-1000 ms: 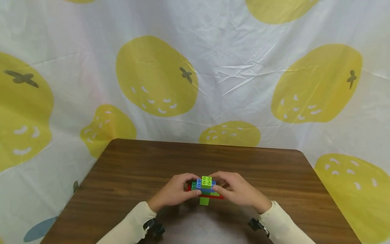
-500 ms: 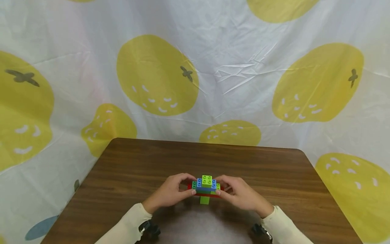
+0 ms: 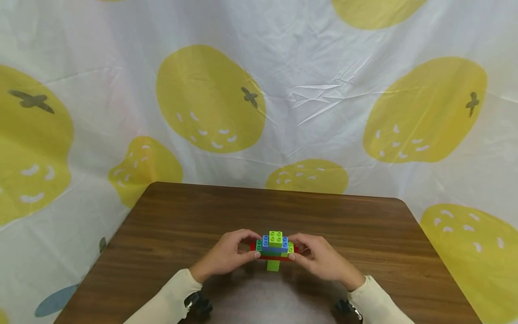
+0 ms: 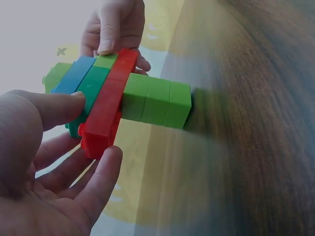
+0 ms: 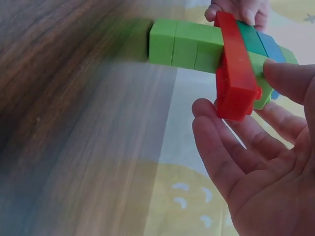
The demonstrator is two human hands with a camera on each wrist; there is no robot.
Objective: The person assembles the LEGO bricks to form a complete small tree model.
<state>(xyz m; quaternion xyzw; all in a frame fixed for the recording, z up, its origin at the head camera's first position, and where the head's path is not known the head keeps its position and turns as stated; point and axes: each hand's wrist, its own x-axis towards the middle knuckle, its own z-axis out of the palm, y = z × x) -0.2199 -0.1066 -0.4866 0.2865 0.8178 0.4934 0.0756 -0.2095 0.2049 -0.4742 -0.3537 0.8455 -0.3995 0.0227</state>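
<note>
A model of toy building bricks (image 3: 275, 248) stands upright on the table between both hands. Three light green bricks form its column (image 4: 155, 101), with a wider red layer (image 4: 109, 98) across the top. Above the red come a dark green brick (image 4: 92, 88) beside a light green one (image 5: 260, 73), then a blue layer (image 3: 265, 241) and a light green top brick (image 3: 275, 238). My left hand (image 3: 226, 254) holds the left end, thumb on the dark green brick. My right hand (image 3: 323, 258) holds the right end, thumb on the light green brick.
The brown wooden table (image 3: 194, 211) reaches back to a white curtain (image 3: 315, 67) with large yellow fruit prints. Dark wrist-worn cameras (image 3: 198, 306) sit below each sleeve cuff.
My right thumb has slid outward from the blue layer to the model's right end. My left thumb has shifted a little left, so more of the model's front shows.
</note>
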